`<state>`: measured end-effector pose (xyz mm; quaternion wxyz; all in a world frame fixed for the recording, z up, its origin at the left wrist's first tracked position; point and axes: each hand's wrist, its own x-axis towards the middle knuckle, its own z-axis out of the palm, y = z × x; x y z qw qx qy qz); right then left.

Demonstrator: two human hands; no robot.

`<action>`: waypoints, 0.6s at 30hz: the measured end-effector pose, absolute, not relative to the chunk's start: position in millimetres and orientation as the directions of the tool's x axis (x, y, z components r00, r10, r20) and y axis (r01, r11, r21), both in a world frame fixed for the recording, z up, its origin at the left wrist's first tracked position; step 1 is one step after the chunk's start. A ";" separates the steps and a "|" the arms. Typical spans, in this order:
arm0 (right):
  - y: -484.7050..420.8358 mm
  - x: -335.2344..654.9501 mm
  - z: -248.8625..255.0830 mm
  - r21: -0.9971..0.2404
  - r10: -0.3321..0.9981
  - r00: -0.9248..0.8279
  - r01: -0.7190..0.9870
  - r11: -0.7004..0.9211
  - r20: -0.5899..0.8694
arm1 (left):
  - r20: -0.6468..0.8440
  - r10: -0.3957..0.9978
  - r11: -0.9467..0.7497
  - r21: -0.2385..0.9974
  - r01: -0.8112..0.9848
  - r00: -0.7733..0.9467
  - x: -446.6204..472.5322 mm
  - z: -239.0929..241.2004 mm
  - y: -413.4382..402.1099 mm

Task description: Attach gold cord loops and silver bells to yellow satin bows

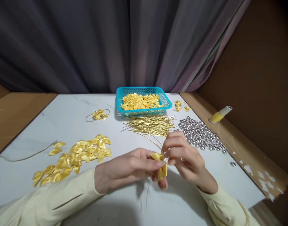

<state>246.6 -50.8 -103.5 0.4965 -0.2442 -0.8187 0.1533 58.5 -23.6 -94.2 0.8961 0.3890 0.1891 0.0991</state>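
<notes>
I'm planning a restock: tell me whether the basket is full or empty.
Partly filled: the basket holds yellow pieces, bare back wall showing above them.

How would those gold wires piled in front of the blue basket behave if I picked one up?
The gold wires would probably feel light, being so thin. They look fairly stiff rather than floppy, since many lie nearly straight. One might drag its neighbours along, as they cross over each other.
</notes>
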 end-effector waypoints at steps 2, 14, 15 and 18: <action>-49.2 249.6 -102.4 -0.579 0.636 -0.325 0.264 0.772 0.700 | -0.266 0.429 0.531 0.847 -0.002 0.863 56.2 -86.6 -20.1; -46.7 255.1 -97.6 -0.654 0.765 -0.472 0.416 0.632 0.439 | -0.313 0.643 0.066 0.932 0.356 0.699 54.0 -79.8 -16.0; -46.3 254.3 -98.2 -0.650 0.758 -0.477 0.411 0.640 0.445 | -0.326 0.636 0.079 0.929 0.361 0.699 53.7 -78.7 -15.0; -45.5 252.6 -100.5 -0.646 0.746 -0.484 0.396 0.652 0.457 | -0.340 0.633 0.090 0.925 0.370 0.696 52.5 -73.7 -12.4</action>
